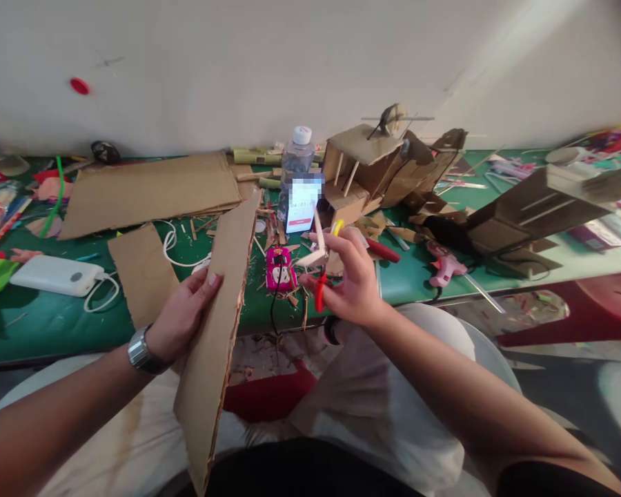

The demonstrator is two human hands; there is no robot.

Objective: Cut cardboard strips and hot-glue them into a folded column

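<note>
Pinching the cardboard strip (218, 297) at eight o'clock from the middle of our view, our left hand (194, 304) has its thumb on the broad face and its other fingers mostly hidden behind. Our right hand (349, 276), at four o'clock and close in, has its fingers spread around the handles of the scissors (319, 293), whose blades look parted and apart from the strip. We see the strip tilted up, its low end above our lap; gripped only by one side, it could twist under a cut and wander the line, or let a blade slip toward our left fingers. The black cord (273, 310) from the pink power strip (281, 270), at eight o'clock near the scissors, could be snagged or nicked if we swing carelessly. A bump from either tool or cardboard might topple the phone (301, 207) at twelve o'clock. Behind it stands a clear bottle (297, 159), capped; we cannot tell whether it holds liquid. At two o'clock a boxy cardboard model (362, 148) has an open side, its shadowed inside unreadable to us. Out at nine o'clock, a plastic packet (3, 214) shows coloured contents we cannot identify.
</note>
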